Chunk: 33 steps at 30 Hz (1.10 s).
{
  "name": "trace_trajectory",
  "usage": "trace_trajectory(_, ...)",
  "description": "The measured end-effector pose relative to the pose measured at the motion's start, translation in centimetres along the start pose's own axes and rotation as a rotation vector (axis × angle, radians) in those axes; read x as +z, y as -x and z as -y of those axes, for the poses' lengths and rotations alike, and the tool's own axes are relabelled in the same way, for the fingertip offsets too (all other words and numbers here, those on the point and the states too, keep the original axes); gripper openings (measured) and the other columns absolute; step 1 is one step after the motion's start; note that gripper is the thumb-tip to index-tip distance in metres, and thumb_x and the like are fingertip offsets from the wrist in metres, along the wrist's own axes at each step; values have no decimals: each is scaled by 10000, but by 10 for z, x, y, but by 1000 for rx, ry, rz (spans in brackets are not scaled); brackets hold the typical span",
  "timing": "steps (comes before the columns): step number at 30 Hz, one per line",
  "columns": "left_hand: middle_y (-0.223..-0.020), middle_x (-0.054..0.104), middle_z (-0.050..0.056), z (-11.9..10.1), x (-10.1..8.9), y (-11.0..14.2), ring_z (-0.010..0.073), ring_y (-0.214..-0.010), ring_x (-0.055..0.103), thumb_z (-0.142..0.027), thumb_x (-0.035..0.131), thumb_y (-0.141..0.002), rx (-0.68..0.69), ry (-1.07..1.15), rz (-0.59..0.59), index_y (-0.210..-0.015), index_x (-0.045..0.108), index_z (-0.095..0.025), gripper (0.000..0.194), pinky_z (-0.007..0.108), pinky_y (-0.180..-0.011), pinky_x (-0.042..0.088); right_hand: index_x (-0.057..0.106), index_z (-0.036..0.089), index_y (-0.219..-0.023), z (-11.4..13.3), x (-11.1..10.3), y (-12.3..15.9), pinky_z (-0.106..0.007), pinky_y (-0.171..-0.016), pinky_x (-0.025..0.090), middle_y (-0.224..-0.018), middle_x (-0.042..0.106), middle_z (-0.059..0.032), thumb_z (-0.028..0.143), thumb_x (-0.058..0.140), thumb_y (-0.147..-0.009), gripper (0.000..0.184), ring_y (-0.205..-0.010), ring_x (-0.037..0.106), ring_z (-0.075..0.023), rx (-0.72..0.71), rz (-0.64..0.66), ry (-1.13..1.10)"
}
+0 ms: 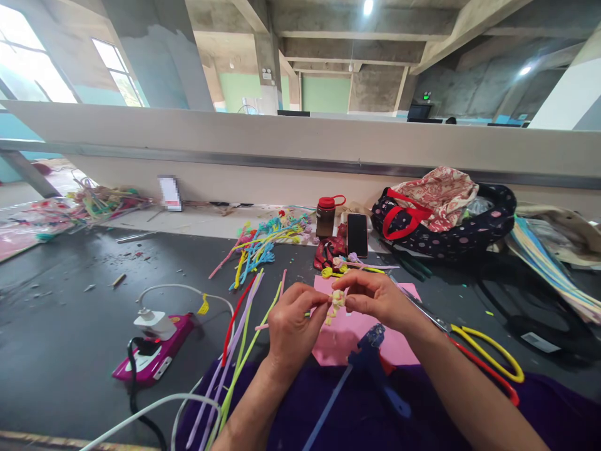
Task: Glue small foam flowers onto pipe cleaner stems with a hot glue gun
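Between my two hands, above a pink sheet (pixel 335 344), is a small cream-yellow flower-like piece (pixel 338 299), apparently of fuzzy craft stem. My left hand (pixel 298 316) pinches it from the left side, thumb and forefinger together. Curved around its right side are the fingers of my right hand (pixel 380 297), the thumb and fingertips touching it. Just below lies a blue hot glue gun (pixel 370 354) with a glue stick running out of its back. Long pipe cleaners (pixel 241 338) in purple, green and red lie left of my left wrist.
A magenta power strip (pixel 157 351) with a white plug and cables sits at left. Colourful pipe-cleaner flowers (pixel 263 244), a red-capped bottle (pixel 325 216) and a phone (pixel 357 235) stand or lie behind. Scissors with yellow and red handles (pixel 488 351) and a dotted bag (pixel 441 232) are at right.
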State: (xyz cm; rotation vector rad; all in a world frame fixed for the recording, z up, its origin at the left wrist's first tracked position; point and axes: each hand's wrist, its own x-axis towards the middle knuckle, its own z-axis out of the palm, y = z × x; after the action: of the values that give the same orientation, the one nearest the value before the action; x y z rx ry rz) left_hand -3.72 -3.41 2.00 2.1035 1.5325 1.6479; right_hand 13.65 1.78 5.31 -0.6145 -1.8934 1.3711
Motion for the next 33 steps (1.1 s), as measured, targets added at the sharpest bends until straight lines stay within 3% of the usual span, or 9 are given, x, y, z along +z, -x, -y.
trace_trajectory(22, -726, 611, 14, -1, 0, 0, 126, -672, 580, -216, 604, -743, -19, 4, 14, -736, 660, -214, 57, 225, -606, 448, 636, 180, -919, 1, 3, -1, -216, -566, 453, -788, 614, -8, 317, 627, -764, 207, -628, 583, -101, -3, 18, -4)
trace_trajectory(30, -733, 626, 3, -3, -4, -3, 110, -645, 570, -210, 591, -744, -136, 49, 41, -717, 651, -204, 66, 209, -603, 436, 618, 173, -985, 0, -6, -1, -202, -472, 388, -895, 632, -50, 392, 581, -772, 308, -595, 565, -96, 26, -99, -4)
trace_trajectory(33, -681, 628, -5, -2, -7, -4, 100, -584, 546, -222, 594, -738, -260, 129, 112, -720, 654, -195, 69, 201, -559, 415, 631, 167, -920, 2, -8, 0, -208, -487, 403, -778, 626, -23, 353, 588, -777, 239, -561, 557, -93, 38, -171, 88)
